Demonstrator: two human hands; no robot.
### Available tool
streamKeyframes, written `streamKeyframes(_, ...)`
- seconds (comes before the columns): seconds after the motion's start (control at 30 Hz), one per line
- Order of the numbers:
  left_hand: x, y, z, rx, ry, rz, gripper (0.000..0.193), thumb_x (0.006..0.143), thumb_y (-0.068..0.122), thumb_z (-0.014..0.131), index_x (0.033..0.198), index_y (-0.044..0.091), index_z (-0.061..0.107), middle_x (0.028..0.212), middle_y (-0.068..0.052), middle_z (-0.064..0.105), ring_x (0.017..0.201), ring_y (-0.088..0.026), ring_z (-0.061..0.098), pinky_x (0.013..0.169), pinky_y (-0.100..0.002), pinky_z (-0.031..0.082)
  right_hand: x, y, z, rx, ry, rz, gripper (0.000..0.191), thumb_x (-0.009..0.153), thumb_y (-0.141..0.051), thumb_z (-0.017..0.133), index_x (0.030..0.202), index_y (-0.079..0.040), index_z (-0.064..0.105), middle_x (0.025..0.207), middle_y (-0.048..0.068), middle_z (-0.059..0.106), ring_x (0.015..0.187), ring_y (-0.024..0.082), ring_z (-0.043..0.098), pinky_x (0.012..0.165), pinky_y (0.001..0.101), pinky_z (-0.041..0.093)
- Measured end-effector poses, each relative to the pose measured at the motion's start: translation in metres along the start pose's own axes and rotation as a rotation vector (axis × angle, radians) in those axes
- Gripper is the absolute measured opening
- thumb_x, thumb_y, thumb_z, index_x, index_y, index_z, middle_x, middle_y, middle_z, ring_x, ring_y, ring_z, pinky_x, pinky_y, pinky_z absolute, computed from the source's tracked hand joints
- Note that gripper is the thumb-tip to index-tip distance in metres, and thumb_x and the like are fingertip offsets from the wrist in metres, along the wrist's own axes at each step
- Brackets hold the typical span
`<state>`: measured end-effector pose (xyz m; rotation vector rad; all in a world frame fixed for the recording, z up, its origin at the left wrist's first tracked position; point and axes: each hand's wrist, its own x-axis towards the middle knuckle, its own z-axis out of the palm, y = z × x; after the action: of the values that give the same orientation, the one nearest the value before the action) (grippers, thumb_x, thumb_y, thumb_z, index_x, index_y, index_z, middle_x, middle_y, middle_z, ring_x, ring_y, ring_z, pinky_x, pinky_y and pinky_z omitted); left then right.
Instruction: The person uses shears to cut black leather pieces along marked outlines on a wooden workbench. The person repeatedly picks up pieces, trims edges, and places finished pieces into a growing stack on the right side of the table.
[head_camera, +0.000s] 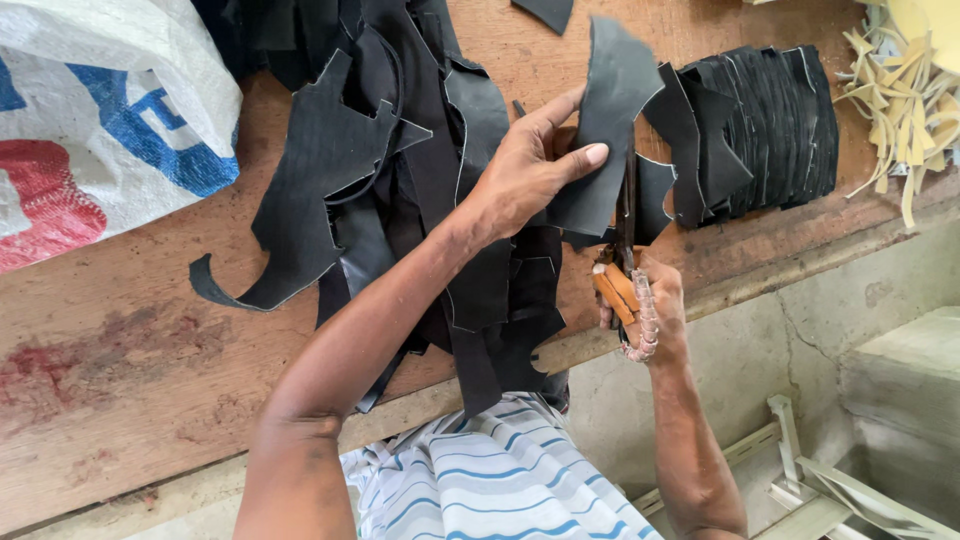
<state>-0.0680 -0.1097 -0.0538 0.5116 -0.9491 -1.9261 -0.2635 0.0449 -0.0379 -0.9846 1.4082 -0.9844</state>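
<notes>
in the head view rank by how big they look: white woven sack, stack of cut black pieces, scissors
1. white woven sack, though cropped by the frame
2. stack of cut black pieces
3. scissors, partly hidden by the right hand

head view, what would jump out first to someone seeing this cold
At centre, the left hand holds up a black leather-like piece while the right hand works scissors into it. A heap of black offcuts sprawls over the wooden table to the left, with a neat stack of cut black pieces at upper right.
</notes>
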Motion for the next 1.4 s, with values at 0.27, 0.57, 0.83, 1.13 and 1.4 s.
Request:
streamKeyframes(0.27, -0.002, 0.002, 0.004, 0.006, -0.033, 0.045, 0.074, 0.099, -0.001, 0.069, 0.161, 0.008, 0.03, 0.133, -0.012, 0.069, 0.118, -0.014, 0.068, 0.108, -0.03, 0.058, 0.011, -0.016, -0.003, -0.64, -0.06, -0.169, 0.029, 0.099, -0.026, 0.055, 0.106, 0.0, 0.065, 0.072, 0.006, 0.068, 0.056, 0.014, 0.064, 0.051, 0.0288, 0.053)
streamKeyframes(0.57, -0.003, -0.004, 0.005, 0.196, -0.025, 0.201, 0.069, 0.103, 0.001, 0.068, 0.161, 0.011, 0.03, 0.134, -0.003, 0.068, 0.121, -0.012, 0.068, 0.112, -0.029, 0.058, 0.014, -0.008, -0.013, -0.421, -0.139, -0.135, 0.037, 0.102, -0.037, 0.053, 0.107, -0.001, 0.062, 0.081, 0.006, 0.069, 0.066, 0.014, 0.067, 0.062, 0.027, 0.056)
streamKeyframes(0.83, -0.008, 0.023, -0.002, 0.425, 0.101, 0.377, 0.076, 0.104, 0.001, 0.074, 0.165, 0.014, 0.031, 0.098, 0.002, 0.06, 0.092, -0.007, 0.06, 0.091, -0.026, 0.059, -0.013, -0.004, -0.008, 0.239, -0.273, -0.033, 0.072, 0.107, -0.052, 0.057, 0.139, 0.013, 0.059, 0.111, 0.02, 0.07, 0.094, 0.023, 0.068, 0.083, 0.0331, 0.058)
streamKeyframes(1.13, -0.004, 0.014, 0.003, 0.268, 0.028, 0.208, 0.072, 0.102, -0.001, 0.072, 0.163, 0.014, 0.034, 0.13, -0.01, 0.073, 0.115, -0.013, 0.07, 0.105, -0.03, 0.06, 0.006, 0.011, -0.016, -0.16, -0.102, -0.206, 0.047, 0.107, -0.032, 0.049, 0.143, -0.002, 0.05, 0.114, 0.01, 0.068, 0.1, 0.016, 0.067, 0.093, 0.0311, 0.056)
streamKeyframes(1.4, -0.001, 0.011, 0.009, 0.022, -0.008, 0.026, 0.073, 0.098, 0.001, 0.069, 0.161, 0.012, 0.033, 0.127, -0.015, 0.072, 0.112, -0.016, 0.071, 0.102, -0.031, 0.062, 0.025, -0.016, -0.02, -0.491, -0.165, -0.215, 0.033, 0.107, -0.031, 0.051, 0.12, -0.002, 0.063, 0.093, 0.004, 0.068, 0.079, 0.013, 0.066, 0.074, 0.0291, 0.055)
